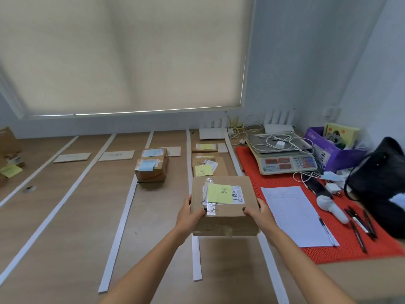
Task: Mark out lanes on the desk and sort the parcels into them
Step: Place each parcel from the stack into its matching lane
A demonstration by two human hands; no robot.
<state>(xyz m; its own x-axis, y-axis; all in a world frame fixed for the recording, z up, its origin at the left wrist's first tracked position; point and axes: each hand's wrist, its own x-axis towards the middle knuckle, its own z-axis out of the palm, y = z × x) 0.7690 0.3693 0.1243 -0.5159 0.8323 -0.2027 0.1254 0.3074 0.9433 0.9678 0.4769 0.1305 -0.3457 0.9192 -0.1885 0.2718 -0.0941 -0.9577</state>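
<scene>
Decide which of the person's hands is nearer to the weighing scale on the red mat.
Right. The right hand grips the held parcel's right side, toward the scale; the left hand grips its left side, farther away.

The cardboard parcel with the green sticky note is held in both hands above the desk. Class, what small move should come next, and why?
Probably lower the parcel straight down into the rightmost lane. Left hand and right hand grip its sides above that lane, and the parcels already there carry similar yellow-green notes, while the next lane's parcels carry blue ones.
</scene>
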